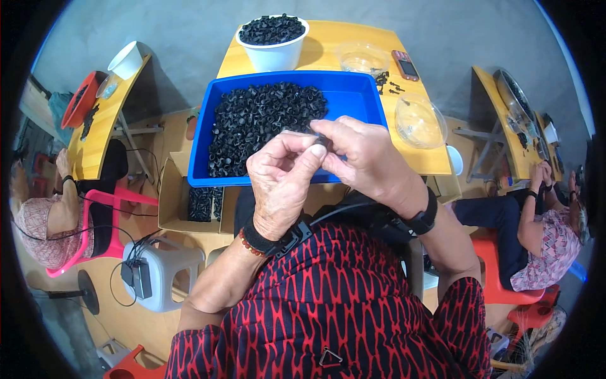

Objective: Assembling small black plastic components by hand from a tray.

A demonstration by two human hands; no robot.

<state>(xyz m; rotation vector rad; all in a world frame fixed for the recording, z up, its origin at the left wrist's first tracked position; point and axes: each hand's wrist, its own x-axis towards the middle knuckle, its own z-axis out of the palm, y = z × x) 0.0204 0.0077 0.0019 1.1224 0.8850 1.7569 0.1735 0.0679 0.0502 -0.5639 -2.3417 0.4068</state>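
My left hand (283, 174) and my right hand (363, 153) meet over the near edge of a blue tray (356, 101). Between their fingertips is a small black part (322, 140), mostly hidden by the thumbs and fingers. Both hands are closed in a pinch on it. A heap of small black ring-shaped parts (255, 120) fills the left and middle of the tray. Behind the tray stands a white tub (271, 57), heaped with more black pieces (271, 29).
Right of the tray on the yellow table (341, 41) are two clear plastic bowls (420, 123), loose black pieces (384, 82) and a red phone (405, 66). A cardboard box (173, 202) stands below left, by a grey stool (161, 271). People sit at side tables left and right.
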